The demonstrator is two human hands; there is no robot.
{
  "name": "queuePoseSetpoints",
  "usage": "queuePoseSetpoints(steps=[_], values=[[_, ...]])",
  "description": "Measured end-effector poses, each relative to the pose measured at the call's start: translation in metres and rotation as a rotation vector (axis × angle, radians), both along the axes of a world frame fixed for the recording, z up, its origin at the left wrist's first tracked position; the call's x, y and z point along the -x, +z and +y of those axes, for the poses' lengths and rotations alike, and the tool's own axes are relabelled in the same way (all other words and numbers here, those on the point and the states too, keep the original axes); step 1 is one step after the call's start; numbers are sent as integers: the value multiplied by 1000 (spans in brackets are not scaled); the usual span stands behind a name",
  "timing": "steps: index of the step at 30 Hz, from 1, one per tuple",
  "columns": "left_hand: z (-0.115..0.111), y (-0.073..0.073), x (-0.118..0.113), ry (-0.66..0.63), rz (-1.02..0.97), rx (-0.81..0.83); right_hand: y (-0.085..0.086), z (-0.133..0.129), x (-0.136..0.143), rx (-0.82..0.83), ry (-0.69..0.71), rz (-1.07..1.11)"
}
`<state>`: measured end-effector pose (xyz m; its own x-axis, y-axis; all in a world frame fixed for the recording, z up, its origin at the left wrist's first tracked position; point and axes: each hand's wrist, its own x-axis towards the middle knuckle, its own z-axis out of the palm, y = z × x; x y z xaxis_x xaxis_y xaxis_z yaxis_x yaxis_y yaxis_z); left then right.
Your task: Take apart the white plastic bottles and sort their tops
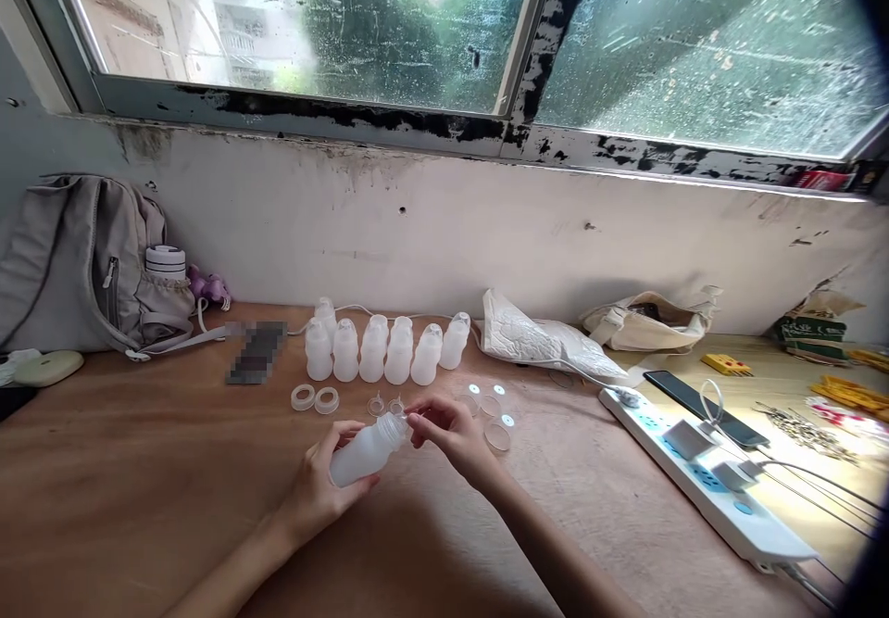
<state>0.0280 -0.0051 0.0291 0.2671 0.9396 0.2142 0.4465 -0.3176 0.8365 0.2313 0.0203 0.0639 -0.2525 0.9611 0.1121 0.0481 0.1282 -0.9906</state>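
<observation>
Left hand [323,477]: and the grip is wrapped firmly round a frosted bottle [365,453]!
Right hand [448,428]: fingertips right at the mouth; can't tell what this grip pinches.
Frosted bottle: tilted, neck leaning right, over the bench [173,470].
Behind it: standing bottles [373,351], two white rings [303,408] before them.

I get daylight through the wet window [417,44], its left side blown out nearly white, while the wall [347,201] below sits in duller light. On my feed a soft shadow darkens the desk [139,525] at bottom centre, and brightness pools on the right around the power strip [708,479]. The bottles [373,354] look milky, fine detail lost. I see wide-angle stretching outward, dark blurs [871,553] at the right corners, and one pixelated patch [256,354].
</observation>
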Motion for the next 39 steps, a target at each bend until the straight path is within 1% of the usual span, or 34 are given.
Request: queuePoseSetpoints(steps=[4, 11, 20, 25, 33, 39], values=[[-1, 2, 2, -10, 32, -47, -1, 2, -2, 0, 38, -8], [3, 1, 6, -23, 28, -116, -2, 3, -4, -2, 81, -25], [4, 5, 7, -80, -22, -56, -1, 6, -11, -22, 116, -68], [2, 6, 6, -66, -48, -21, -1, 6, -9, -9, 112, -89], [1, 8, 5, -80, -43, -18, -2, 3, -8, -63, 69, -224], [0, 10, 4, -128, -30, 0, -4, 1, -4, -112, 45, -347]])
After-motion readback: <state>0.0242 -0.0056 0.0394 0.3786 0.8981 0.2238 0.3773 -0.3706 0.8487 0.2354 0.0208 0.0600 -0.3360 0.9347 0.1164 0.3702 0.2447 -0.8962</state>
